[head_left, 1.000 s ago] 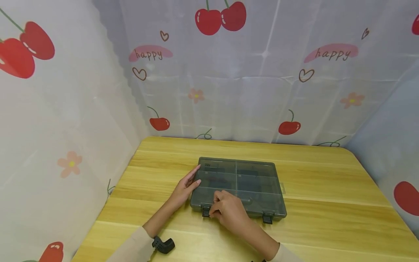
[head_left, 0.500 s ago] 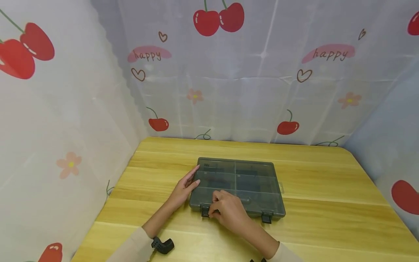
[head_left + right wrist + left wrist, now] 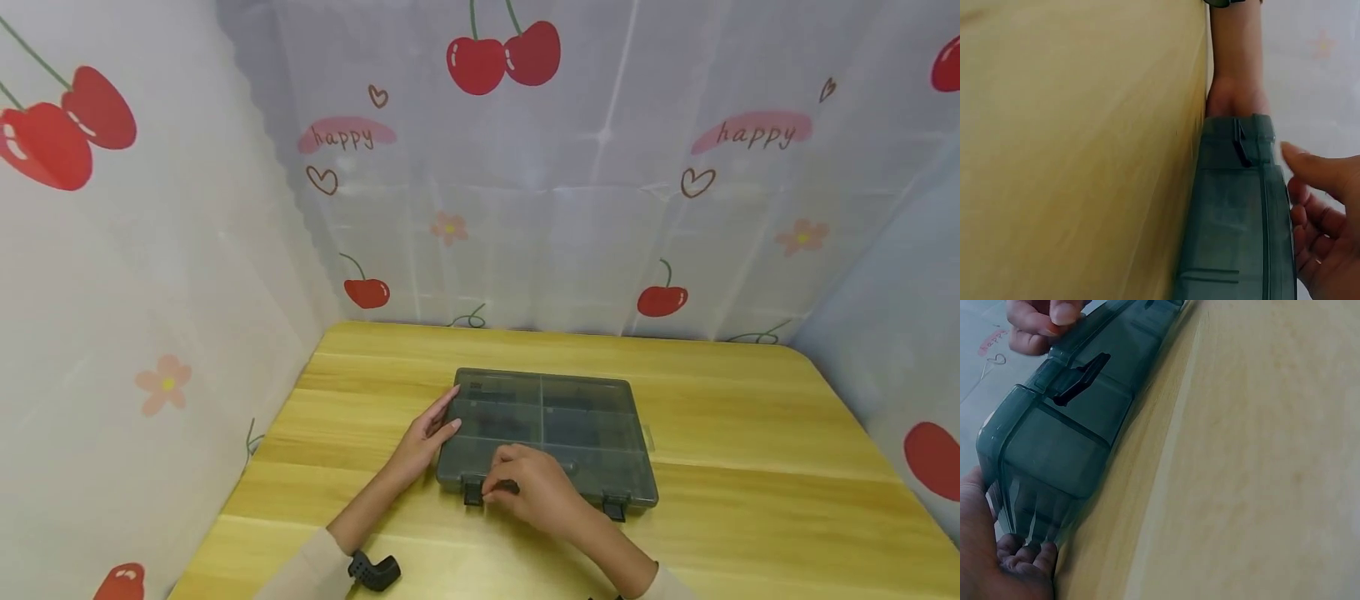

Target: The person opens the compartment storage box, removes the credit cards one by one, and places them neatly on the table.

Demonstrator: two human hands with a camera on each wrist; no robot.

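A dark, see-through compartment box (image 3: 588, 417) lies on the table with its lid down. Both front latches stick outward: the left latch (image 3: 473, 493) and the right latch (image 3: 613, 508). My left hand (image 3: 417, 446) rests along the box's left side, its thumb at the lid's edge; in the left wrist view its lower fingers (image 3: 1025, 553) touch the side wall low down. Loosely bent, my right hand (image 3: 536, 486) is over the front edge beside the left latch. In the right wrist view its thumb (image 3: 1310, 167) stands apart from the fingers, nothing showing between them.
The wood-grain table (image 3: 750, 467) spreads around the box. A white curtain (image 3: 540, 233) printed with cherries stands behind it and at both sides. A black wrist device (image 3: 375, 572) sits at the left sleeve.
The head view has tilted slightly up. My right hand's thumb and finger have parted a little beside the left latch. My left hand keeps its place on the box.
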